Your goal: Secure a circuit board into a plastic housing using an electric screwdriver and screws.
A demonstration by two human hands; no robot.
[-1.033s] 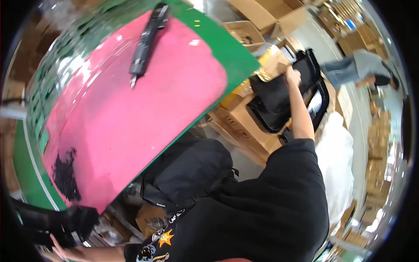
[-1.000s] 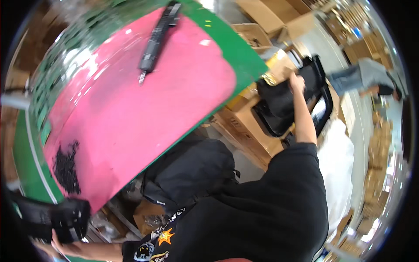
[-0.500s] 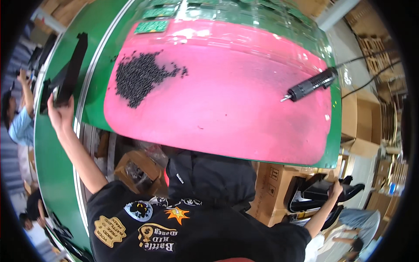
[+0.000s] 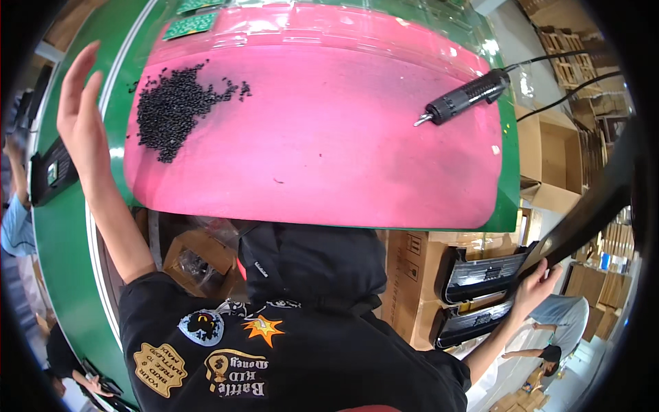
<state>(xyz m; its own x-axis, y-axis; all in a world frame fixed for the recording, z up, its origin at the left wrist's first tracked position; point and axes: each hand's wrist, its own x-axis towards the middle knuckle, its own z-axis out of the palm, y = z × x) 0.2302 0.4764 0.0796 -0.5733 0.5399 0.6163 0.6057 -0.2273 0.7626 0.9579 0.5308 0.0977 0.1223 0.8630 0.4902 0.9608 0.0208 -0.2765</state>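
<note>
My left hand (image 4: 81,113) is raised with its fingers spread and holds nothing, over the green belt (image 4: 65,233) beside the pink mat (image 4: 322,144). A black flat part (image 4: 49,173) lies on the belt just left of my forearm. A heap of small black screws (image 4: 171,110) sits on the mat's left side. An electric screwdriver (image 4: 461,99) on a cable lies at the mat's right. My right hand (image 4: 539,285) grips a long black panel (image 4: 594,206) that slants up to the right, above two stacked black panels (image 4: 480,275).
Open cardboard boxes (image 4: 556,161) stand to the right of the table, and more cartons (image 4: 195,257) sit under it. A person in a blue top (image 4: 15,223) works at the far left. Small green boards (image 4: 191,26) lie at the mat's far edge.
My left hand has let go of the black part on the belt and now hovers open. My right hand has taken hold of a long black panel by the stack.
</note>
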